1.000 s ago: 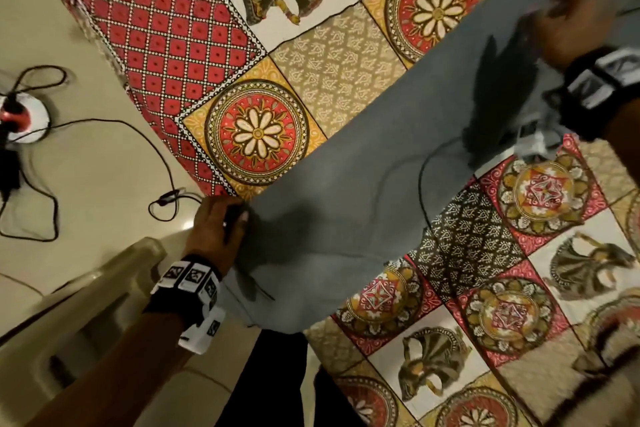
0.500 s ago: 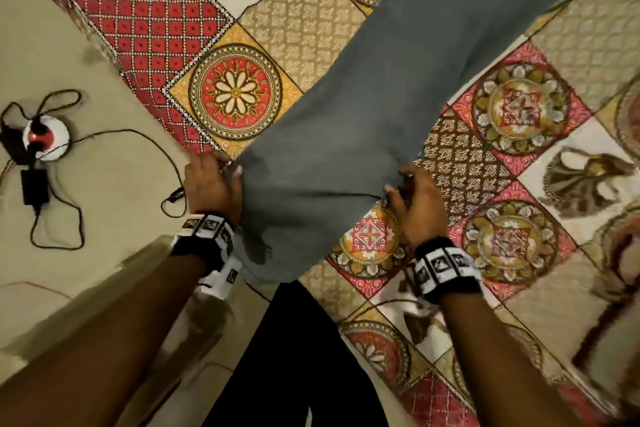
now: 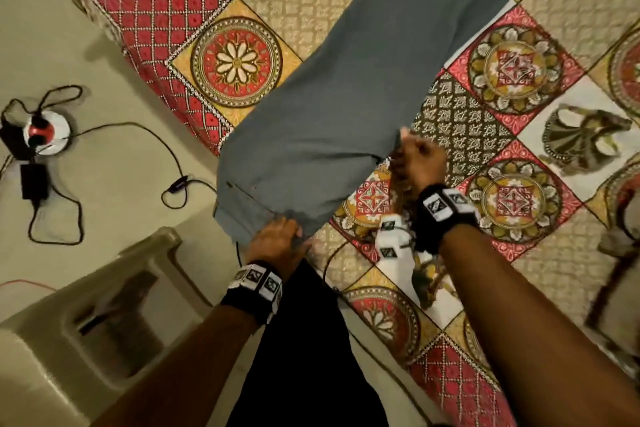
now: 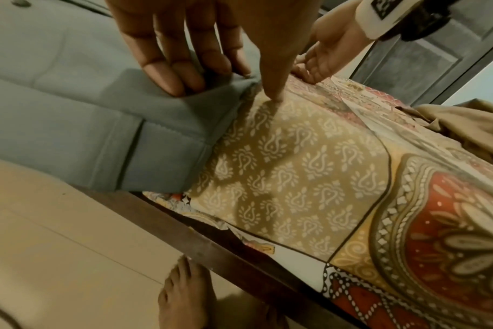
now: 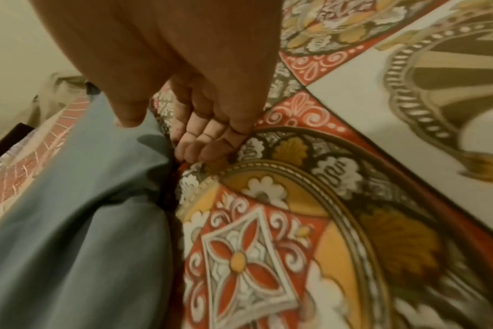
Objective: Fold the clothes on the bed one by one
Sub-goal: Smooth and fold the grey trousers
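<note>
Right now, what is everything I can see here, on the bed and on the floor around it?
grey garment: one, grey-blue, laid diagonally across the bed, its near end hanging past the bed's edge
bedsheet: one, red, yellow and beige patchwork print, covering the bed
brown cloth: one, tan, bunched further along the bed
round plug unit: one, white and red, on the floor at the left, with black cables
plastic chair: one, beige, on the floor beside the bed
wrist bands: two, black with white markers, one on each wrist
bare foot: one, on the floor by the bed frame
left hand: fingers pressing the garment's near corner
right hand: at the garment's right edge; grip unclear
</note>
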`<state>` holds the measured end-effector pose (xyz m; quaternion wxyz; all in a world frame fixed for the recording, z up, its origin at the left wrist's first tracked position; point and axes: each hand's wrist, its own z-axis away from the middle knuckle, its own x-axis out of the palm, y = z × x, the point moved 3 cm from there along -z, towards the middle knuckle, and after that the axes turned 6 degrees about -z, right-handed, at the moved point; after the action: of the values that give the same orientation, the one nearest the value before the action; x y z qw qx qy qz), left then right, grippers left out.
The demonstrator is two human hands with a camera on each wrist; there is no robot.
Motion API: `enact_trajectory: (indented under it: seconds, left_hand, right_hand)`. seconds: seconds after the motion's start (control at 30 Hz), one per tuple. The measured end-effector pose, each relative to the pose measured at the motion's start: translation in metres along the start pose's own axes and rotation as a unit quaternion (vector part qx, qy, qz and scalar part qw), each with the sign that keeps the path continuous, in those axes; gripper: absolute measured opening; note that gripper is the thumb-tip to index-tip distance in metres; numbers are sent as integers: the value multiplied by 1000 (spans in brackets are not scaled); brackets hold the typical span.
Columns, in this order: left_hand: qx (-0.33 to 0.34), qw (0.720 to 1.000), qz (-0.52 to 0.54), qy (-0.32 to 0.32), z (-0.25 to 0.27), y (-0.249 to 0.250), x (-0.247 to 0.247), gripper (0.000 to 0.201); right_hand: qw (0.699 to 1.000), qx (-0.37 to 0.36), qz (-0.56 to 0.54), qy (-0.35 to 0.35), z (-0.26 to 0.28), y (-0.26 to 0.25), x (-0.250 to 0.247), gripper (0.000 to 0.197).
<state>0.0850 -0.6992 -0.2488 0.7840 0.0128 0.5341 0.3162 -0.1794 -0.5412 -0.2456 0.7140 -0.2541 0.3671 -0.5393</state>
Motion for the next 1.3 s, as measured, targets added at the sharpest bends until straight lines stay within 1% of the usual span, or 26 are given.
enact_trajectory:
  seconds: [0.07, 0.1, 0.17, 0.3, 0.37, 0.43, 0.47, 0.53, 0.57, 0.6, 0.63, 0.67, 0.7, 0.73, 0.8, 0.87, 0.9, 0.93, 1.0, 1.07, 1.1, 1.13, 1.17, 1.23, 1.27, 1.3]
  left_hand:
    - [5, 1000, -12, 15, -1, 0, 1, 33]
    - [15, 999, -23, 24, -1, 1, 0, 34]
    - [31, 998, -47, 35, 2, 6, -1, 34]
    - [47, 993, -103, 18, 16, 4, 0, 28]
    - [57, 993, -101, 20, 19, 0, 1, 27]
    - [51, 994, -96, 11, 19, 0, 3, 31]
    - [43, 995, -95, -9, 20, 1, 2, 34]
    - [32, 994, -95, -37, 20, 4, -3, 40]
    - [32, 995, -89, -37, 17, 5, -10, 41]
    - [38, 996, -78, -23, 13, 6, -19, 42]
    - [48, 997, -67, 2, 7, 7, -29, 41]
    - [57, 996, -56, 36, -1, 8, -38, 39]
    - [61, 994, -49, 70, -13, 9, -48, 36]
    - [61, 993, -46, 90, -26, 10, -54, 34]
    - [70, 991, -50, 101, -61, 18, -64, 39]
    - [97, 989, -50, 97, -102, 32, -68, 48]
    - [103, 989, -50, 89, -120, 38, -71, 50]
    - [103, 990, -53, 78, -138, 44, -74, 53]
    - [99, 993, -56, 43, -170, 53, -78, 65]
    - [110, 991, -71, 15, -198, 62, -81, 79]
    - [118, 990, -75, 8, -209, 65, -83, 86]
    - [117, 991, -69, -3, -221, 66, -87, 94]
    - [108, 992, -60, -12, -230, 65, -88, 103]
    - [79, 995, -56, -38, -250, 60, -94, 125]
    - [73, 995, -62, -38, -258, 57, -97, 137]
    - [68, 995, -60, -34, -267, 53, -97, 147]
  right_hand:
    - [999, -15, 40, -27, -10, -13, 7, 33]
    - [997, -28, 67, -29, -13, -17, 10, 29]
    - [998, -36, 58, -12, -20, -16, 10, 21]
    - [1000, 12, -12, 18, -35, -17, 8, 27]
    - [999, 27, -9, 15, -37, -23, 6, 28]
    - [1000, 27, 7, 11, -34, -24, 4, 26]
    - [999, 17, 27, 20, -31, -25, 1, 22]
    - [989, -39, 127, 62, -26, -31, -10, 16]
    - [977, -88, 179, 80, -24, -36, -16, 21]
    - [960, -151, 225, 77, -19, -41, -21, 28]
    - [933, -222, 277, 58, -13, -48, -22, 33]
    - [894, -292, 339, 28, -5, -51, -21, 36]
    - [848, -349, 399, -10, 2, -53, -15, 36]
    - [800, -393, 450, -53, 9, -51, -8, 36]
    - [713, -469, 504, -133, 17, -45, 8, 36]
    - [648, -533, 514, -176, 16, -41, 24, 39]
    - [630, -551, 516, -183, 13, -40, 32, 43]
    - [627, -558, 511, -184, 8, -45, 41, 49]
    - [660, -533, 497, -186, -10, -60, 56, 56]
    - [696, -507, 484, -154, -37, -76, 68, 54]
    - [706, -499, 481, -145, -50, -83, 74, 51]
    - [708, -494, 481, -152, -65, -91, 82, 50]
    - [703, -494, 485, -165, -78, -95, 88, 50]
    - [670, -508, 505, -194, -108, -103, 99, 50]
    - [655, -514, 515, -202, -122, -108, 101, 53]
    - [647, -513, 526, -204, -141, -116, 100, 57]
